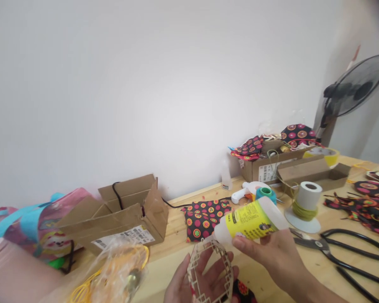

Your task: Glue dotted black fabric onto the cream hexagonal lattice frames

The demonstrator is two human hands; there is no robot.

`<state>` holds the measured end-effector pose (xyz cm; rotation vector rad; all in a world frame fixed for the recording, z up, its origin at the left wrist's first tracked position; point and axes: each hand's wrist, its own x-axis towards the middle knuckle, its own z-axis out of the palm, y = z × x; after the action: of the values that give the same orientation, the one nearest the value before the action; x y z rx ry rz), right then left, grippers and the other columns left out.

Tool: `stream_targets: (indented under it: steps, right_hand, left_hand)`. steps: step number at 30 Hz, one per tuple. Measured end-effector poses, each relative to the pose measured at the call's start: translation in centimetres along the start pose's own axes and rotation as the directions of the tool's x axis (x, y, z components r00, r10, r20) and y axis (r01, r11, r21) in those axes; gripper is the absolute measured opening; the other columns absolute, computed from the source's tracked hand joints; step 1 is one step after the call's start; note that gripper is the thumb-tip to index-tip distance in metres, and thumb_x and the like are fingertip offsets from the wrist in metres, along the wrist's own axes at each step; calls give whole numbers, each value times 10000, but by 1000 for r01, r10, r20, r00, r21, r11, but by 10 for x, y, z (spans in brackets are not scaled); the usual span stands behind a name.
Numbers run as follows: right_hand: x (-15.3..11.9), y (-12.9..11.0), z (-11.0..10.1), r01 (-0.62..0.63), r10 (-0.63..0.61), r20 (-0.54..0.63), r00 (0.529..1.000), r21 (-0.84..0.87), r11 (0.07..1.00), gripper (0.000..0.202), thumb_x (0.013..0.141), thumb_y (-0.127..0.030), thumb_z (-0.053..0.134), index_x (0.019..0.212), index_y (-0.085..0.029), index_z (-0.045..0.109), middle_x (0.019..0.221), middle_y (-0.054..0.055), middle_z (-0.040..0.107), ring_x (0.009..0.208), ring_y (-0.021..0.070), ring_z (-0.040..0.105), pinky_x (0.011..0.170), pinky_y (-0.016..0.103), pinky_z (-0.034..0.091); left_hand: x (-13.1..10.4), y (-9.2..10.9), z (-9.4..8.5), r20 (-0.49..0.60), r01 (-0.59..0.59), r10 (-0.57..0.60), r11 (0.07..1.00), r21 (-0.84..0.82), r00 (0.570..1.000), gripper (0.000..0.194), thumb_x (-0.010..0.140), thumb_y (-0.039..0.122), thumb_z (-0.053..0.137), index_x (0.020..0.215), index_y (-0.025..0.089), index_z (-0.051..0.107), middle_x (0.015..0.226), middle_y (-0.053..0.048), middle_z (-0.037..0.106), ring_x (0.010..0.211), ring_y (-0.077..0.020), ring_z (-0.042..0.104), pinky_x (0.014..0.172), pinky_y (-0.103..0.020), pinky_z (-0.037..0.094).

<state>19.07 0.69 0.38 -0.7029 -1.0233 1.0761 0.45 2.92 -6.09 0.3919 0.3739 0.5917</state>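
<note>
In my left hand [177, 282] lies a thin openwork lattice frame [193, 269], with the fingers curled behind it and showing through its gaps. My right hand [278, 256] grips a white glue bottle [246, 221] with a yellow label, tilted so its nozzle points down at the frame's upper edge. Whether any glue comes out cannot be made out. Behind the frame, a dark fabric piece with colourful round prints [204, 216] lies flat on the wooden table [164, 261]. Another patterned piece [243, 290] shows partly beside the left hand.
Black-handled scissors [325, 248] and a spool of green cord [305, 208] are at the right. A glue gun [240, 195] and teal thread [265, 194] sit behind the bottle. Cardboard boxes [113, 227], a plastic bag [120, 269] and a pink bin [15, 273] are left.
</note>
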Motion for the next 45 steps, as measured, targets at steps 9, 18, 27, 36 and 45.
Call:
stream_targets:
  steps: [9, 18, 27, 36, 45]
  right_hand:
    - [-4, -1, 3, -47, 45, -74, 996, -16, 999, 219, 580, -233, 742, 768, -200, 635, 736, 21, 711, 681, 197, 661, 619, 254, 550]
    - [-3, -7, 10, -46, 48, -201, 978, 15, 999, 259, 475, -211, 796, 691, -225, 653, 639, -23, 700, 603, 175, 647, 556, 232, 543]
    - [-3, -9, 10, -48, 45, -172, 984, -12, 999, 226, 495, -213, 785, 692, -223, 676, 650, -16, 707, 584, 168, 644, 542, 227, 534]
    - [5, -1, -1, -128, 115, -140, 983, -92, 987, 238, 583, -272, 741, 780, -177, 647, 789, 55, 724, 738, 221, 667, 667, 288, 546]
    - [0, 11, -17, -78, 18, -154, 988, -400, 913, 433, 570, -326, 732, 966, -193, 618, 768, 65, 719, 749, 266, 664, 662, 324, 554]
  left_hand:
    - [2, -1, -2, 41, -15, 13, 999, 41, 999, 521, 756, 486, 415, 1156, 172, 528, 1184, -159, 551, 1126, -350, 430, 895, -520, 272]
    - [1, -1, 0, -17, -5, 6, 999, 34, 1000, 493, 742, 481, 451, 1126, 189, 554, 1162, -143, 567, 1109, -335, 449, 889, -489, 287]
    - [3, -4, 5, 4, -53, 53, 998, 17, 999, 484, 710, 464, 505, 1081, 166, 593, 1085, -158, 607, 1076, -320, 482, 904, -462, 270]
    - [2, -6, 24, 47, -31, 35, 996, -84, 998, 385, 695, 418, 525, 969, 179, 650, 1025, -134, 643, 1068, -317, 487, 879, -456, 300]
    - [2, -12, 36, 111, -57, 73, 989, -136, 991, 368, 749, 322, 420, 1008, 155, 622, 1030, -141, 642, 1028, -308, 527, 844, -443, 323]
